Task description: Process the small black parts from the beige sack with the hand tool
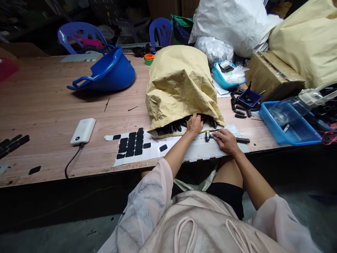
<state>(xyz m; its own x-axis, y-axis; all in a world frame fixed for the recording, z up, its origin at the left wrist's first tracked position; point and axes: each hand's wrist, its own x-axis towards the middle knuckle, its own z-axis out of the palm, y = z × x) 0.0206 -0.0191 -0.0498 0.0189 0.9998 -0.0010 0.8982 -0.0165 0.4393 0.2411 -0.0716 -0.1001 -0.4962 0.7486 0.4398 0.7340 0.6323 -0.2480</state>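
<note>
A tan woven sack (181, 84) lies on the table with its mouth towards me, and shiny black elongated pieces (173, 127) show inside. My left hand (195, 124) reaches into that mouth, its fingers curled among the pieces; what they hold is hidden. Just to the right, my right hand (226, 141) is closed over a small hammer (242, 140), whose metal head points left and whose black handle sticks out right. Under my hands lies a white sheet (152, 156). Rows of flat black rounded rectangles (131, 143) cover its left part, with one loose rectangle (163, 148) nearer the sack.
A white power bank (83, 131) with a black cable sits left. Behind it a blue tub (116, 72) is tipped over. On the right are a blue basket (297, 135), a small purple tray (249, 99), a cardboard box (273, 75) and a light-blue basket (223, 82).
</note>
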